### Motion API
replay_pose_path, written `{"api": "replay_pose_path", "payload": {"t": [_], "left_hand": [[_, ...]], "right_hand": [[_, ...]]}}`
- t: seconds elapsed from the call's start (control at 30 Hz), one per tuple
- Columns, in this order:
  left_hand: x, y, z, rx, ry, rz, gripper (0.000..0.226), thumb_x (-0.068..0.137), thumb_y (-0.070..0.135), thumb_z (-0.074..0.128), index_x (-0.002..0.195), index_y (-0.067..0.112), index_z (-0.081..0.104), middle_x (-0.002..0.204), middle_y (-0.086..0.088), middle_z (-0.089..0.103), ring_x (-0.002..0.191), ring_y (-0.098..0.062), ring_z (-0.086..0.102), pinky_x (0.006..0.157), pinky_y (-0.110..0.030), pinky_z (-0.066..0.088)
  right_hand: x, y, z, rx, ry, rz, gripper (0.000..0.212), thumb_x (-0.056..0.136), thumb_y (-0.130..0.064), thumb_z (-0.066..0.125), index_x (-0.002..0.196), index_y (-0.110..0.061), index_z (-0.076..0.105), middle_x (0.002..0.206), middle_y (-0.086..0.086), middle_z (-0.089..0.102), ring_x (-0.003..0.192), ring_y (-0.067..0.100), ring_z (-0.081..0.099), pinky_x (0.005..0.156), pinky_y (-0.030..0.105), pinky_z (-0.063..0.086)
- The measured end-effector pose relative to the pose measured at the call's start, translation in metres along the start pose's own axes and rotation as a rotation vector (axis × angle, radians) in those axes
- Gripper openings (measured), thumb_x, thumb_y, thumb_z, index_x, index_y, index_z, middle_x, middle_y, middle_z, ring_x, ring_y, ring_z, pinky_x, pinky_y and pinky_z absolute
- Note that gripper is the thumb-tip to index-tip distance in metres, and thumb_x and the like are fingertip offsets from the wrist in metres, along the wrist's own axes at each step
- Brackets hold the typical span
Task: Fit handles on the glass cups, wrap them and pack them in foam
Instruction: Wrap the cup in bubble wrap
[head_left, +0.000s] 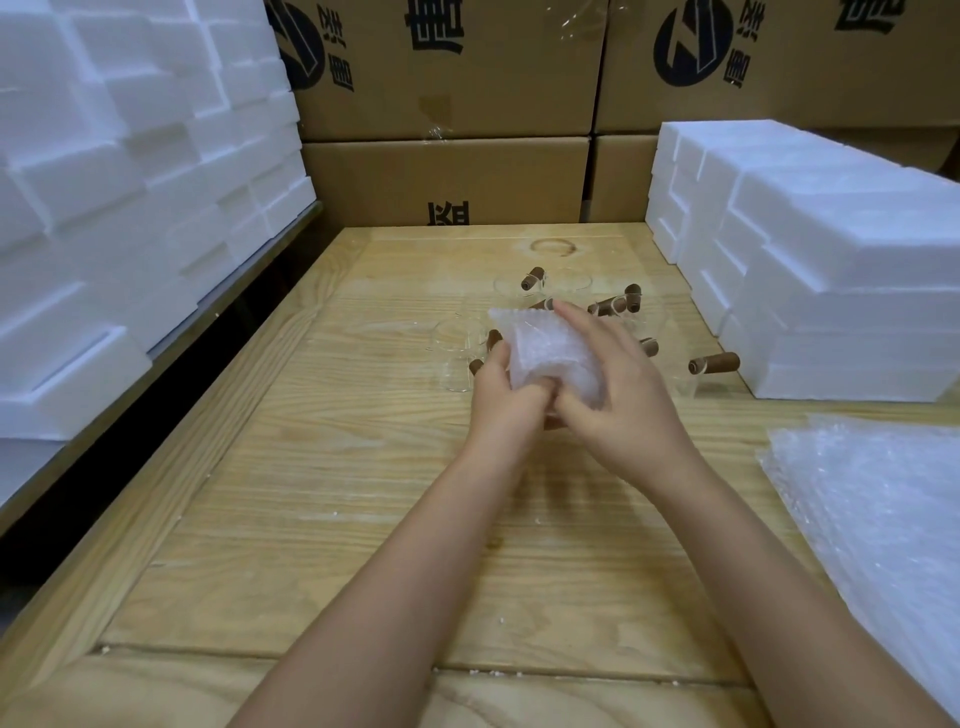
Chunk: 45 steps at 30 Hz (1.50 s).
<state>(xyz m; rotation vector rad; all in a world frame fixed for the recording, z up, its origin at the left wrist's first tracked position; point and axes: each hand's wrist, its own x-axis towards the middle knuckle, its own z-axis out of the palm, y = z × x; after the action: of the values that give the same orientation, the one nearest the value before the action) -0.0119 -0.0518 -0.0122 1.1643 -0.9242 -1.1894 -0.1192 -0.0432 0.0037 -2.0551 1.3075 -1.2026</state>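
Over the middle of the wooden table (322, 467) both hands hold a bundle of bubble wrap (540, 345); what lies inside it is hidden. My left hand (506, 400) grips its lower left side with curled fingers. My right hand (618, 384) lies over its right side, fingers stretched along the top and thumb tucked under. Behind the bundle stand several clear glass cups with brown wooden handles, such as one cup (714, 366) at the right and another cup (524, 283) farther back.
White foam blocks are stacked at the left (130, 182) and at the right (831, 270). A pile of bubble-wrap sheets (883, 514) lies at the near right. Printed cardboard boxes (447, 104) form a wall behind the table.
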Motion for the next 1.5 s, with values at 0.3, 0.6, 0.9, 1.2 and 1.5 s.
{"api": "replay_pose_path", "payload": {"t": [0.3,0.6,0.9,1.2,1.5], "left_hand": [[-0.017,-0.004,0.001,0.208,-0.133,0.38,0.066,0.071,0.015,0.062,0.13,0.033,0.038,0.119,0.013,0.056,0.104,0.005,0.059,0.083,-0.018,0.051],[-0.014,-0.001,0.003,0.27,-0.021,0.464,0.04,0.075,-0.007,0.051,0.085,0.028,0.065,0.096,0.009,0.069,0.096,0.0,0.061,0.087,-0.017,0.046],[-0.005,-0.006,-0.017,0.322,-0.463,0.372,0.041,0.072,0.04,0.068,0.111,0.029,0.061,0.107,0.012,0.066,0.105,-0.015,0.064,0.092,-0.041,0.051],[0.0,-0.013,-0.025,0.618,-0.37,0.392,0.054,0.062,0.071,0.065,0.112,0.061,0.048,0.109,0.039,0.056,0.109,0.008,0.053,0.09,-0.016,0.042],[0.004,-0.02,-0.034,0.691,-0.335,0.289,0.061,0.054,0.073,0.07,0.105,0.052,0.044,0.103,0.01,0.067,0.091,-0.004,0.065,0.082,-0.034,0.056]], "right_hand": [[-0.001,0.002,-0.009,-0.046,0.137,0.166,0.061,0.077,0.002,0.048,0.122,-0.038,0.06,0.115,-0.014,0.063,0.101,0.004,0.055,0.084,0.009,0.041],[0.001,-0.004,-0.021,-0.077,-0.114,0.173,0.036,0.075,-0.031,0.054,0.107,-0.024,0.067,0.098,-0.005,0.07,0.094,0.015,0.061,0.082,0.035,0.049],[0.008,0.019,-0.024,-0.107,0.035,0.255,0.013,0.079,-0.018,0.065,0.079,-0.024,0.054,0.076,-0.011,0.059,0.064,0.01,0.056,0.05,0.024,0.04],[0.009,0.033,-0.029,0.222,-0.029,0.278,0.018,0.087,-0.016,0.063,0.069,-0.02,0.068,0.07,-0.002,0.062,0.066,0.012,0.056,0.058,0.024,0.044],[0.001,0.047,-0.008,-0.166,0.2,-0.096,0.016,0.09,-0.014,0.063,0.077,-0.008,0.071,0.063,-0.008,0.063,0.056,0.004,0.054,0.058,0.025,0.043]]}}
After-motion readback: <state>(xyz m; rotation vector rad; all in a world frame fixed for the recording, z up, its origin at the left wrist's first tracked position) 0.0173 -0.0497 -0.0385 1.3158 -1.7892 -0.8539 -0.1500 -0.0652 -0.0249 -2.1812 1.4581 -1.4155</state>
